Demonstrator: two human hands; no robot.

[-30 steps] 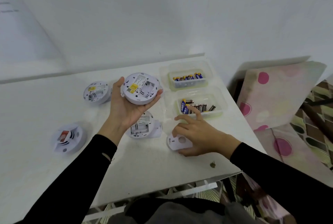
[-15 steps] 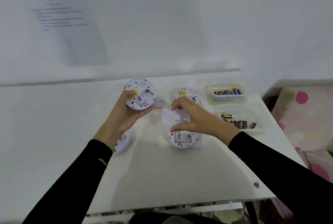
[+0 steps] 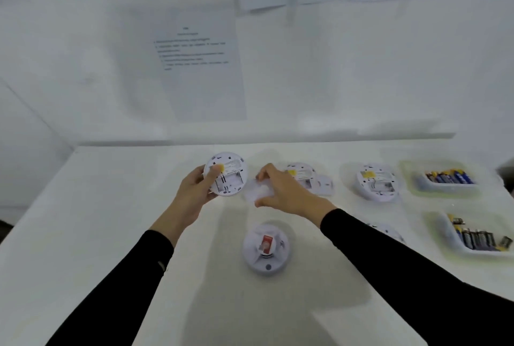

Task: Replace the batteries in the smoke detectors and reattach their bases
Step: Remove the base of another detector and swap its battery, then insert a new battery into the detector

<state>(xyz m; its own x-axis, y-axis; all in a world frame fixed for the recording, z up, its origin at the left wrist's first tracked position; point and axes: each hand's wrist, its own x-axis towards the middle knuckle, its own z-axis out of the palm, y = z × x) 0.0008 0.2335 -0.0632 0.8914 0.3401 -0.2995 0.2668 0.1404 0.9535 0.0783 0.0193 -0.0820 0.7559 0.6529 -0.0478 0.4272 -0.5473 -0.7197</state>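
We see the left hand (image 3: pixel 194 192) raised over the white worktop (image 3: pixel 111 220), its fingers and thumb curled round the rim of a round white smoke detector (image 3: pixel 225 174), whose back, marked with a yellow sticker, faces the camera. Just to the right, the right hand (image 3: pixel 286 192) pinches a pale base plate (image 3: pixel 257 192) between thumb and fingertips. The plate is blurred, and we cannot tell whether it touches the held detector's edge or sits just beside it. Both arms wear black sleeves (image 3: pixel 389 262). Nearer to us than the hands, a second detector (image 3: pixel 266 248) rests on the worktop with a red part showing at its middle. Behind the right hand lies a third detector (image 3: pixel 301 173), back up, with a small white cover (image 3: pixel 324 185) just beside it. Farther right a fourth detector (image 3: pixel 377 183) also lies back up, and a fifth detector (image 3: pixel 388 231) peeks out from under the right sleeve. At the right edge of the worktop stand two clear trays: the far tray (image 3: pixel 409 190) holds blue and yellow batteries (image 3: pixel 450 177), and the near tray (image 3: pixel 442 237) holds darker batteries (image 3: pixel 478 238). Printed sheets (image 3: pixel 200 61) hang on the wall behind
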